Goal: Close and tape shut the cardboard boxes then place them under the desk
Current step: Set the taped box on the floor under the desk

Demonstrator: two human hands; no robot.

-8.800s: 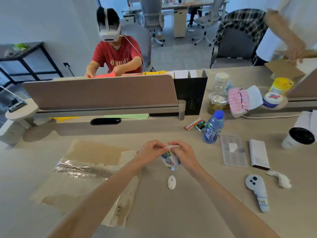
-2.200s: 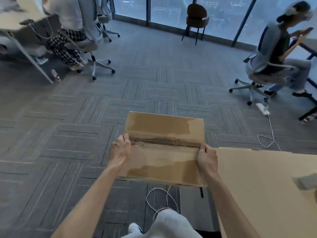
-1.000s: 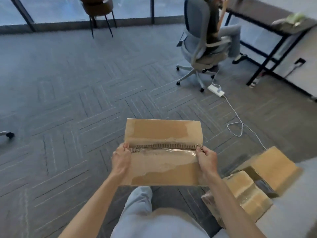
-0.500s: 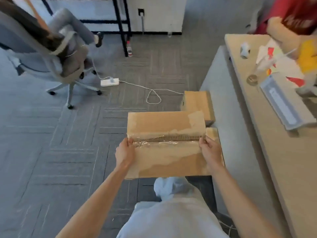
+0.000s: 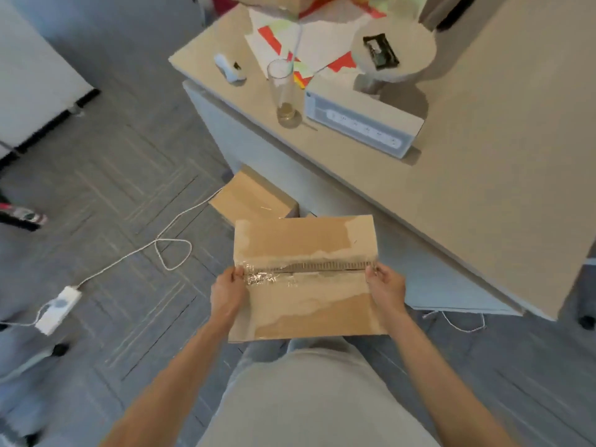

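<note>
- Head view, looking down: a flat cardboard box [image 5: 306, 279] is held in the air in front of the person's body, over the grey carpet and just beside the end of the desk [image 5: 467, 195].
- Its two top flaps are shut and meet at a seam across the middle. Corrugated edge shows along the right part of the seam.
- Crinkled clear tape [image 5: 267, 279] covers the left part of the seam. Pale torn patches mark both flaps.
- The left hand [image 5: 227, 293] grips the box's left edge, thumb on top at the tape's end and fingers curled under.
- The right hand [image 5: 385, 287] grips the right edge at the seam in the same way, thumb on top.
- What is inside the box cannot be seen.
- A second closed box [image 5: 254, 198] lies on the floor against the desk's end panel, beyond the held one.
- On the desk a tall glass [image 5: 283, 91] stands upright with a little yellowish liquid at its bottom, just beside a white socket block [image 5: 361, 124].
- A white cable [image 5: 145, 250] runs over the carpet to a power strip [image 5: 58, 309].
</note>
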